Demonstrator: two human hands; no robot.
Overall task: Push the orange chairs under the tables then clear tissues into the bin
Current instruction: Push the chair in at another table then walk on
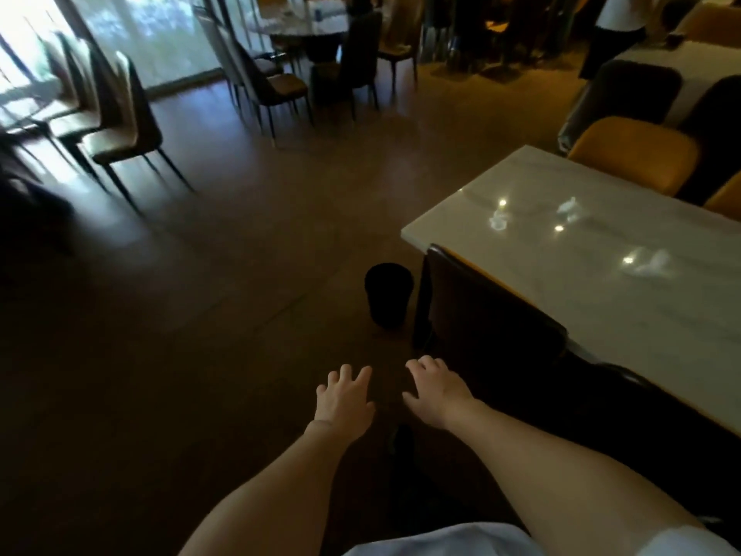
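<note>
A white marble table (593,282) fills the right side, with three crumpled tissues on it: one (499,219), one (569,207) and one (651,263). A dark-backed chair (481,311) stands tucked against the table's near edge. An orange chair (633,158) sits at the far side. A black bin (388,292) stands on the floor by the table corner. My left hand (345,399) and my right hand (437,385) hover over the floor, fingers spread, holding nothing, just short of the chair.
Dark chairs (128,138) line a table at the left by the bright windows. More chairs (280,90) surround a round table at the back. A person (617,30) stands at the far right near another table. Brown floor (240,254) spreads across the middle.
</note>
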